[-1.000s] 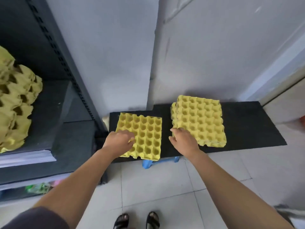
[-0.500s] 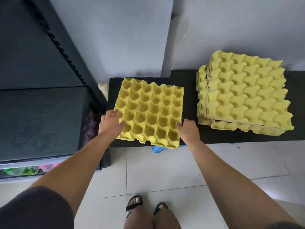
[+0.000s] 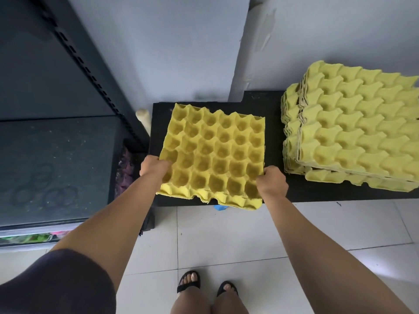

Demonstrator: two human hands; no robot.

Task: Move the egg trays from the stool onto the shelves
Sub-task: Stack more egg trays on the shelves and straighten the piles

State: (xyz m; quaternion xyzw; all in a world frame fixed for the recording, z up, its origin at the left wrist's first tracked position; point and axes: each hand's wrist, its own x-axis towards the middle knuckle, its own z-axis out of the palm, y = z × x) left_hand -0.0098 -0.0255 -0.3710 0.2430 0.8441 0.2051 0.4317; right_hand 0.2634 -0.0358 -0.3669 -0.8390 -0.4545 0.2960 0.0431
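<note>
A yellow egg tray (image 3: 213, 155), cups facing up, lies on the left part of the black stool top (image 3: 272, 123), its near edge jutting past the front. My left hand (image 3: 154, 166) grips its near-left edge with the thumb inside a cup. At the near-right corner my right hand (image 3: 271, 183) clamps the tray too. A stack of yellow egg trays (image 3: 353, 130), bumps upward, sits on the stool's right part. The dark shelf (image 3: 54, 164) is at the left.
A slotted black upright (image 3: 90, 73) of the shelving rises between shelf and stool. A grey wall stands behind. White floor tiles (image 3: 226, 236) and my sandalled feet (image 3: 204, 286) are below. Coloured items show under the shelf (image 3: 29, 237).
My right hand left the stack and moved to the single tray's right corner. Both hands now grip that tray, and my head has come closer and lower over the stool.
</note>
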